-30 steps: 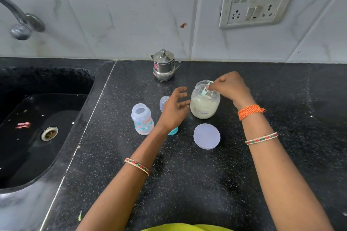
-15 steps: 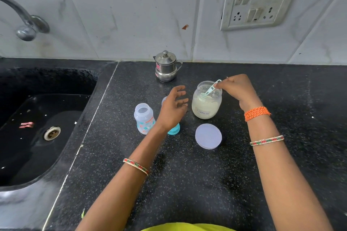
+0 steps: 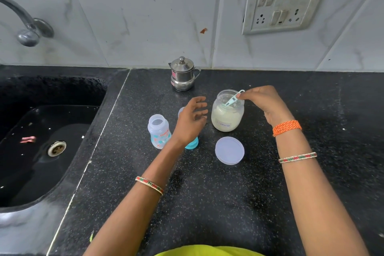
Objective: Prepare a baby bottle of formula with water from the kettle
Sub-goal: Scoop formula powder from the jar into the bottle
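Observation:
An open jar of pale formula powder (image 3: 227,116) stands mid-counter, its lid (image 3: 229,150) lying flat in front of it. My right hand (image 3: 264,104) pinches the handle of a small light-blue scoop (image 3: 233,98) whose bowl dips into the jar's mouth. My left hand (image 3: 192,122) hovers with fingers spread just left of the jar, holding nothing. An uncapped baby bottle (image 3: 159,131) stands left of that hand. The bottle's teal cap and teat (image 3: 192,144) are mostly hidden behind my left hand. A small steel kettle (image 3: 182,74) with its lid on sits at the back by the wall.
A black sink (image 3: 41,141) with a steel tap (image 3: 27,27) lies to the left of the black speckled counter (image 3: 207,203). A switch and socket plate (image 3: 284,4) is on the tiled wall at the right.
My right hand has lifted and drawn back to the right, raising the scoop so its handle now angles up out of the jar. My left hand stays hovering open.

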`<state>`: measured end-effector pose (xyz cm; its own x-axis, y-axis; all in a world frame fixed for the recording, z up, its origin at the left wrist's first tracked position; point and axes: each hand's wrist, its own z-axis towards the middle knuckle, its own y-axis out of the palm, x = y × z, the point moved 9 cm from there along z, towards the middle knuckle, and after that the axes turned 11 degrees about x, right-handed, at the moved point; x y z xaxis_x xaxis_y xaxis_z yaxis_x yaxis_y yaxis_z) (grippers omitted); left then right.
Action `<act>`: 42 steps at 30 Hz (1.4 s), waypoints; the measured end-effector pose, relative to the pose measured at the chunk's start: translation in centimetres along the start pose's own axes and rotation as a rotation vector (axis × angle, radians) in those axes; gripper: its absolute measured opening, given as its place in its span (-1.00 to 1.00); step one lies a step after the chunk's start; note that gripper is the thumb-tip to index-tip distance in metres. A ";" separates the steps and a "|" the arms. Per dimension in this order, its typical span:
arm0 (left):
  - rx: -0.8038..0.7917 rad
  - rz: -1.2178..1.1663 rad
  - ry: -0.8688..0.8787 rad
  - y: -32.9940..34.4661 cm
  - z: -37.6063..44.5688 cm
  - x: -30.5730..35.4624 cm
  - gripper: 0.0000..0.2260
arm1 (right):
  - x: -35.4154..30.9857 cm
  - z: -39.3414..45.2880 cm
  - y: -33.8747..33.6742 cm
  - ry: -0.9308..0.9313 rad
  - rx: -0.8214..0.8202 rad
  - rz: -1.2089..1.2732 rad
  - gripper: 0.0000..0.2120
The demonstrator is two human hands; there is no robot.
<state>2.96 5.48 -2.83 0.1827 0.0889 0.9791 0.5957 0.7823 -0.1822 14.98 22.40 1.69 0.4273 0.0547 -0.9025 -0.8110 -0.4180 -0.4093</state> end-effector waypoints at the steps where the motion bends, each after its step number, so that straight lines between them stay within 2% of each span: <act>1: 0.003 -0.002 -0.001 -0.1 0.0 0.0 -0.54 | 0.0 0.0 0.0 0.005 0.003 0.000 -0.88; 5: 0.014 -0.019 -0.004 -0.3 -0.1 -0.1 -0.54 | 0.2 0.2 -0.2 0.017 0.022 0.027 -0.78; 9: 0.034 -0.026 0.013 -0.7 -0.1 0.4 -0.55 | 0.3 0.3 -1.2 0.024 0.071 0.068 -0.91; 14: 0.072 -0.058 0.051 -1.0 -0.3 1.5 -0.58 | 0.0 0.2 -2.8 0.010 0.169 0.175 -0.79; 19: 0.143 -0.135 0.146 -2.4 -0.7 4.0 -0.59 | -2.0 -0.9 -4.1 -0.054 0.244 0.277 -0.91; 23: 0.293 -0.267 0.262 -5.9 -2.0 6.2 -0.61 | -4.0 -2.4 -3.3 -0.117 0.220 0.336 -0.87; 26: 0.492 -0.249 0.311 -10.3 -3.5 5.9 -0.64 | -5.2 -4.2 -0.8 -0.160 0.135 0.367 -0.85; 28: 0.633 -0.193 0.301 -13.2 -4.8 4.5 -0.65 | -5.5 -5.4 1.8 -0.156 0.065 0.367 -0.86; 31: 0.728 -0.188 0.224 -16.2 -6.3 1.7 -0.65 | -5.2 -7.2 5.9 -0.152 -0.017 0.332 -0.85; 33: 0.726 -0.192 0.176 -17.2 -7.0 0.2 -0.65 | -5.1 -8.3 8.5 -0.165 -0.076 0.298 -0.84; 36: 0.639 -0.125 0.123 -16.9 -7.3 -1.2 -0.61 | -5.0 -9.3 11.0 -0.199 -0.114 0.255 -0.86; 42: 0.438 -0.033 -0.002 -15.1 -7.4 -3.9 -0.49 | -5.8 -10.4 12.5 -0.361 -0.079 0.146 -0.87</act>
<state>-0.91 -11.25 -4.56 0.1675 0.0604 0.9840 0.2133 0.9722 -0.0960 6.59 7.44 3.18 0.1301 0.2990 -0.9453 -0.8136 -0.5127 -0.2741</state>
